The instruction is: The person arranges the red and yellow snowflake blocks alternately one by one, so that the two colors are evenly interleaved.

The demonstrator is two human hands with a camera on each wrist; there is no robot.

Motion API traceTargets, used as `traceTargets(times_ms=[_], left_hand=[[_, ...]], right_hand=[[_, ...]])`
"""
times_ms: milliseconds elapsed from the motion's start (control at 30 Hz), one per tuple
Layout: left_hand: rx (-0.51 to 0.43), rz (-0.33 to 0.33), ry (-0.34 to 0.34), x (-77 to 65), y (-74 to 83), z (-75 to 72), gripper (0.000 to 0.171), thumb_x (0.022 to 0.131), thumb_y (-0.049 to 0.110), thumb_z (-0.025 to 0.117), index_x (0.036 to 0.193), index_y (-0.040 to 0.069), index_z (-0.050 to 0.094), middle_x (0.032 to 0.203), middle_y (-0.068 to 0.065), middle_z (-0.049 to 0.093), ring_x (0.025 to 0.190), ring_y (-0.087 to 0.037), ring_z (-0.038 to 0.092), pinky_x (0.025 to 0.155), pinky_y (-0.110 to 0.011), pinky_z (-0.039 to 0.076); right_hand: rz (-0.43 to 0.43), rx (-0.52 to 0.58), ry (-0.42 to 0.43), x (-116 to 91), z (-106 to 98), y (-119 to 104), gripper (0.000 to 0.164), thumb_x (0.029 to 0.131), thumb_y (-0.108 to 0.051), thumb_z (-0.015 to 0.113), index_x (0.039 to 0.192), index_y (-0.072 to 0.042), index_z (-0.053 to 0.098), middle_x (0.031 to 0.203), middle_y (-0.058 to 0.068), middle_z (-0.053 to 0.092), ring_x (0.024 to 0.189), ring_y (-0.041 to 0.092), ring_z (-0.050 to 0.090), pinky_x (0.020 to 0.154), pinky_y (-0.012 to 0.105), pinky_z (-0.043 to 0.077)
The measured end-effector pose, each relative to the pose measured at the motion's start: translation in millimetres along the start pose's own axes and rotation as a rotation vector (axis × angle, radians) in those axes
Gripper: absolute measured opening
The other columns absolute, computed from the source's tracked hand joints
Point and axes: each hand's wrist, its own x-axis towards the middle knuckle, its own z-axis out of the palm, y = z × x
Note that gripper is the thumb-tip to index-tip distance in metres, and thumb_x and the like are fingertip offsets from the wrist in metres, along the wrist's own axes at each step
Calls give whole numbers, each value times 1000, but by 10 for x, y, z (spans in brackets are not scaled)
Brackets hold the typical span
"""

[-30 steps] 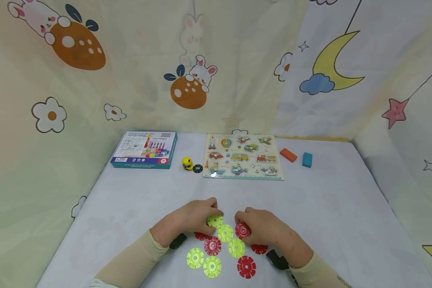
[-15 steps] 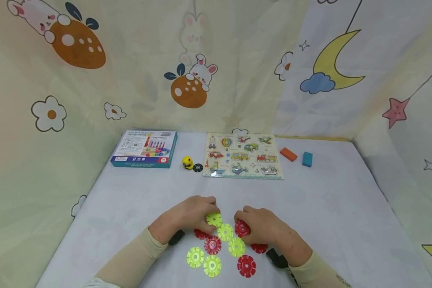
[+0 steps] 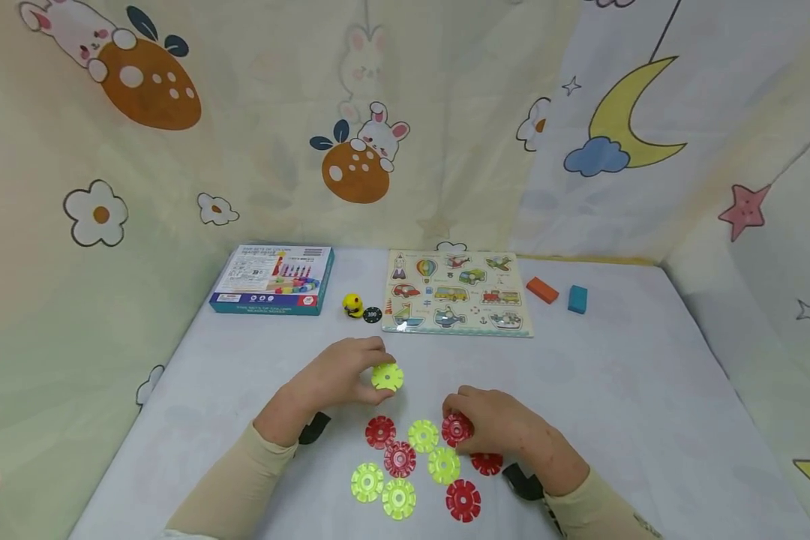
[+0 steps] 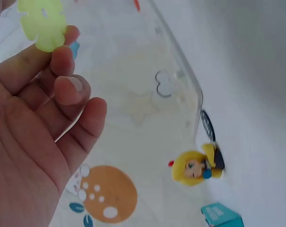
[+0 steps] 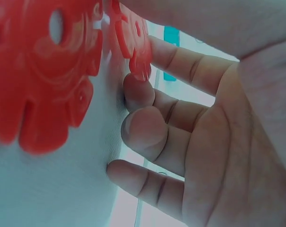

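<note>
My left hand pinches a yellow-green notched plastic disc by its edges, raised beyond the other discs; the left wrist view shows this disc at the fingertips. Near the table, my right hand pinches a red notched disc between thumb and fingers. The right wrist view has that red disc at the fingertips. Between and in front of the hands lie more discs: a red one, a second red one, and several yellow-green ones. Another red disc is partly under the right hand.
Along the back stand a boxed set, a small yellow figure, a black round chip and a vehicle picture board. An orange block and a teal block lie right of the board. Printed cloth walls surround the table.
My left hand has moved up and left, away from the other discs, carrying the yellow-green disc and uncovering a red one. The right hand stays in place with its red disc.
</note>
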Motion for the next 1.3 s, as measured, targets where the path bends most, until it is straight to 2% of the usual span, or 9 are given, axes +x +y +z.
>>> traceTargets(times_ms=[167, 267, 533, 633, 767, 1000, 1133, 1233, 1300], left_hand=[[-13, -29, 69, -60, -105, -184, 45, 79, 54, 68, 109, 21, 70, 93, 16, 54, 80, 0, 48, 68, -18, 45], [14, -82, 93, -108, -199, -282, 48, 79, 57, 66, 109, 20, 70, 95, 14, 55, 80, -3, 48, 69, -20, 46], [45, -332, 77, -250, -487, -449, 50, 78, 50, 71, 114, 15, 68, 100, 6, 55, 85, -18, 55, 67, -26, 47], [31, -426, 44, -298, -592, -467, 51, 78, 46, 72, 119, 15, 66, 114, 0, 56, 96, -22, 54, 75, -33, 49], [-15, -544, -19, -341, -750, -423, 53, 79, 42, 73, 124, 16, 63, 126, -5, 51, 104, -24, 51, 82, -41, 49], [-134, -677, -173, -402, -995, -237, 55, 80, 39, 74, 126, 11, 60, 111, -5, 57, 94, -23, 52, 87, -44, 46], [-180, -730, -164, -410, -1059, -165, 54, 78, 33, 75, 124, 9, 58, 109, -7, 58, 94, -25, 51, 89, -47, 44], [-173, -739, -153, -434, -1088, -113, 52, 77, 32, 76, 119, 9, 56, 105, -5, 57, 92, -24, 51, 87, -45, 44], [-147, -716, -152, -454, -1105, -81, 52, 77, 34, 75, 118, 9, 56, 103, -4, 56, 91, -23, 50, 85, -43, 44]], right_hand=[[-16, 15, 13, -23, -14, 9, 44, 64, -39, 85, 100, -29, 62, 85, -14, 51, 77, 6, 50, 59, 22, 46], [-31, 28, 22, -37, -26, 2, 43, 64, -37, 85, 99, -28, 62, 84, -14, 52, 76, 6, 50, 58, 22, 46], [-46, 30, 25, -45, -45, -23, 40, 66, -36, 84, 97, -26, 62, 84, -14, 53, 76, 5, 50, 59, 23, 47], [-42, 28, 22, -41, -43, -21, 39, 67, -35, 83, 98, -26, 61, 85, -14, 52, 76, 6, 50, 59, 23, 47], [-33, 45, 15, -41, -45, -13, 39, 68, -35, 83, 99, -27, 61, 86, -14, 52, 77, 6, 50, 60, 23, 47], [-38, 84, -18, -44, -50, 10, 45, 66, -36, 85, 103, -28, 61, 89, -15, 53, 80, 5, 51, 63, 24, 48], [-34, 110, -35, -46, -52, 41, 49, 66, -32, 85, 107, -30, 59, 93, -16, 54, 83, 6, 51, 65, 24, 49], [-46, 109, -34, -46, -41, 52, 47, 67, -31, 84, 107, -32, 59, 93, -16, 54, 83, 6, 51, 63, 23, 49], [-56, 99, -25, -51, -37, 54, 45, 67, -31, 84, 106, -33, 60, 92, -16, 54, 82, 5, 51, 62, 22, 48]])
